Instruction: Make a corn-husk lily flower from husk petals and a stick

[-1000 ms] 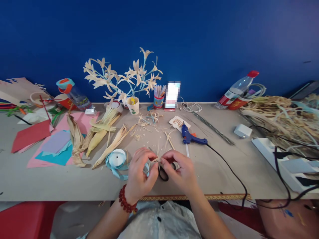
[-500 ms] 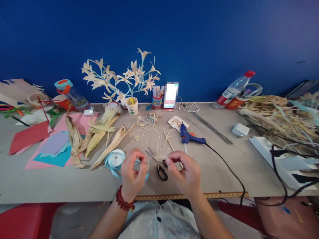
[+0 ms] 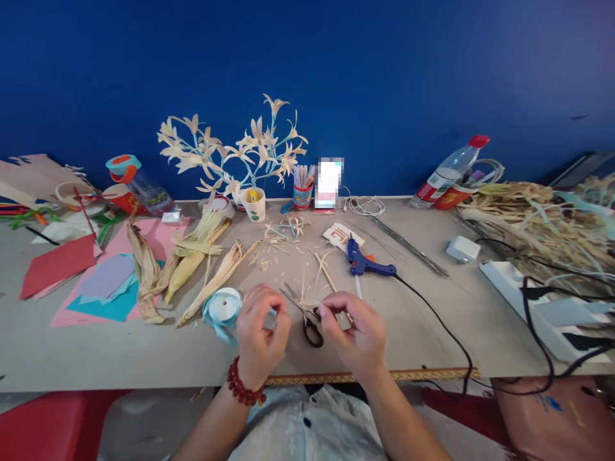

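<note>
My left hand point(image 3: 259, 333), with a red bead bracelet on the wrist, is closed on a strip of light blue ribbon that runs from the ribbon roll point(image 3: 223, 306) just to its left. My right hand point(image 3: 358, 328) is closed in a pinch on a small pale husk piece point(image 3: 312, 303). Black-handled scissors point(image 3: 307, 323) lie on the grey table point(image 3: 120, 358) between the two hands. A blue glue gun point(image 3: 368, 266) with a black cord rests a little beyond my right hand.
Corn husks point(image 3: 187, 269) and coloured paper sheets point(image 3: 103, 282) lie to the left. A husk-flower bouquet point(image 3: 240, 153) in a cup, a pen cup point(image 3: 302, 192) and a bottle point(image 3: 449, 171) stand at the back. Dry husks point(image 3: 538, 224) and black cables point(image 3: 538, 333) fill the right.
The hands, pinched together a second ago, have drawn slightly apart. The scissors between them have come into fuller view.
</note>
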A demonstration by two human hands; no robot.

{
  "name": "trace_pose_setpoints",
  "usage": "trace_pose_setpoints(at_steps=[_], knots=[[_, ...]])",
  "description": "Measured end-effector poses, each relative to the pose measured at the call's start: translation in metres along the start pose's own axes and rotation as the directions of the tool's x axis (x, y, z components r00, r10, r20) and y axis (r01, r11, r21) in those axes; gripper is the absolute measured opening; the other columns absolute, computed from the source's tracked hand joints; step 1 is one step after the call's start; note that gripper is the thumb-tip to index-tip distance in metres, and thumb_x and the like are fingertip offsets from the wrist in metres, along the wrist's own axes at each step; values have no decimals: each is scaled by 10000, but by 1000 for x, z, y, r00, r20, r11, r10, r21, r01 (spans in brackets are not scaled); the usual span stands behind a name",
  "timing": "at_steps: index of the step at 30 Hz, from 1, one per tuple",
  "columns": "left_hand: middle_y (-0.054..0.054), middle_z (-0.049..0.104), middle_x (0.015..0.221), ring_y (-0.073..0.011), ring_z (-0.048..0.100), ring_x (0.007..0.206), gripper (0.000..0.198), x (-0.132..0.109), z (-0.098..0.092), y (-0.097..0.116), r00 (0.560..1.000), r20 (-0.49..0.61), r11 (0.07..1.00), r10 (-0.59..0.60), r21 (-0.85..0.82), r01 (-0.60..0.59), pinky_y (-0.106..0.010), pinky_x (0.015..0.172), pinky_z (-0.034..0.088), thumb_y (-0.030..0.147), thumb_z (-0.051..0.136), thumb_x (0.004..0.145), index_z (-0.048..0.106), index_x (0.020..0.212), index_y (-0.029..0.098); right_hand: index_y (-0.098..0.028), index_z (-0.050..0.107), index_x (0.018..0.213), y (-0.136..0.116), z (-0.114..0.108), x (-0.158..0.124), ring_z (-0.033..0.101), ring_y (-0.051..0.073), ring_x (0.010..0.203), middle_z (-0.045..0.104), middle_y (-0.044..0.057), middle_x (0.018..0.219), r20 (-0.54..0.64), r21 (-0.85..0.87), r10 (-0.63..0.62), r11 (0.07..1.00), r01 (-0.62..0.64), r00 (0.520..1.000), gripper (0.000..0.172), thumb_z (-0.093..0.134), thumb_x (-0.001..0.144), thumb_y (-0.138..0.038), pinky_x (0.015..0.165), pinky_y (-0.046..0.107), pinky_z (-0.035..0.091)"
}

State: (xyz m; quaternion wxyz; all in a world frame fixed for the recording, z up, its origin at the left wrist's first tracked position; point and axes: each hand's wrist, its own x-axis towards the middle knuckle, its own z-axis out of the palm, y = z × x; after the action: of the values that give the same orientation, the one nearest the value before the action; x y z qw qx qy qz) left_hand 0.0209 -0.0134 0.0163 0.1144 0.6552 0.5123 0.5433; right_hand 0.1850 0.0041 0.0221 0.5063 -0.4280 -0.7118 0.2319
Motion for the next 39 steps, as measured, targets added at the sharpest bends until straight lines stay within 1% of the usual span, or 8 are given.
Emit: trace_pose_setpoints(at_steps=[5,13,20,24,28,31,36,39], knots=[[-43,632,874,-196,592,870,141,3,-3,7,993,116,999,9,-36,-5,-447,978,442,134,554,842,583,971,183,-203,588,781,0,1,0,567,112,599,619,-19,673,18,33,-6,999,5,1000,106,585,854,-126,595,221,449],[6,622,757,-141,584,739,126,8,2,13,988,132,996,85,-28,-82,-451,1016,423,67,556,847,578,859,191,-197,608,874,-3,2,1,590,133,652,640,10,763,168,99,55,992,-72,984,46,572,866,-171,622,247,473],[8,608,728,-146,586,719,131,6,1,16,989,102,993,108,25,-112,-454,995,448,63,568,832,572,835,194,-200,588,774,3,2,0,565,120,614,613,-12,690,145,73,59,995,-71,988,113,551,877,-170,599,229,447],[7,607,724,-149,589,715,141,5,0,13,992,61,992,112,43,-115,-456,988,459,54,565,827,573,831,194,-199,583,760,12,-8,-2,565,126,611,606,-13,675,34,6,115,993,-115,993,112,554,860,-160,596,234,445],[4,614,730,-153,596,720,135,5,1,10,991,51,991,123,50,-126,-464,979,466,65,567,836,579,850,198,-197,606,814,11,-13,-2,588,140,663,623,6,735,51,112,212,970,-217,976,88,549,880,-202,611,244,469],[-3,656,769,-156,620,747,155,5,0,8,985,53,985,163,54,-166,-474,982,462,68,573,843,591,907,208,-191,628,908,5,-8,-1,601,146,679,644,29,807,255,369,319,841,-397,913,136,557,902,-308,613,258,500],[-5,716,843,-166,665,799,196,4,-4,2,961,55,960,271,64,-274,-502,1021,431,94,571,856,628,969,243,-184,564,763,-1,4,0,547,115,501,622,6,668,622,616,361,323,-718,695,289,627,852,-452,476,237,493],[-18,735,930,-176,676,851,260,1,-5,-4,951,54,951,306,39,-308,-517,1032,424,74,571,848,641,1021,255,-180,560,744,0,4,-2,531,90,469,631,-6,651,652,619,369,244,-746,662,277,706,808,-406,460,208,483]])
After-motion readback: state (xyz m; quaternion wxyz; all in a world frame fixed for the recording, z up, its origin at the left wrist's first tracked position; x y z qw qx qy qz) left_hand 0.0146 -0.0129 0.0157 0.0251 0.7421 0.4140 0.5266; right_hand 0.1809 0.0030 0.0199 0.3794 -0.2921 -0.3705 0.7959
